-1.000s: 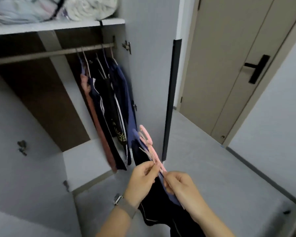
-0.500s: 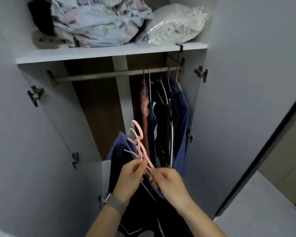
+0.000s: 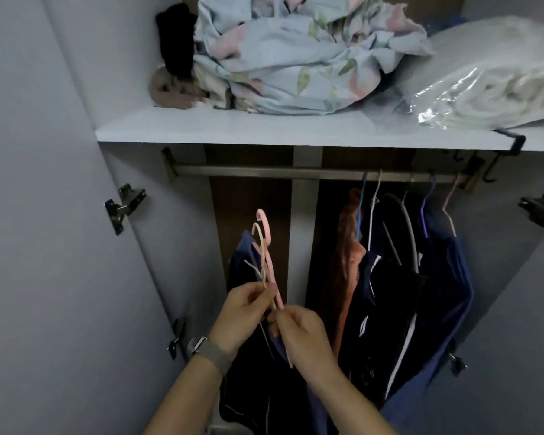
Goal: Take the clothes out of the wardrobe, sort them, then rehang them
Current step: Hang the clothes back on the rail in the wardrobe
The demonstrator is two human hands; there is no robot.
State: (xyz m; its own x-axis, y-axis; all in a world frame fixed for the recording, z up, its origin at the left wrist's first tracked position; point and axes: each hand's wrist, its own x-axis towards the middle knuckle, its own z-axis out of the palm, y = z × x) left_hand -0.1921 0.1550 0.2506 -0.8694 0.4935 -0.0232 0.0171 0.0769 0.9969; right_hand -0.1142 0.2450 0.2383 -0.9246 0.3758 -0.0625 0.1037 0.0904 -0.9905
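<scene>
Now my left hand (image 3: 245, 312) and right hand (image 3: 299, 334) both pinch the hanger necks (image 3: 272, 287) below the rail (image 3: 264, 171); dark clothes (image 3: 252, 381) dangle soft and light, hangers stiff, so necks suit gripping.

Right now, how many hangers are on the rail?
5, all at the right end of the rail: blue, white, grey, purple, pink. Clothes may hide more. Two others are held in both hands.

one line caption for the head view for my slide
Both hands, left hand and right hand, grip pink hangers with dark clothes below the wardrobe rail.
</scene>
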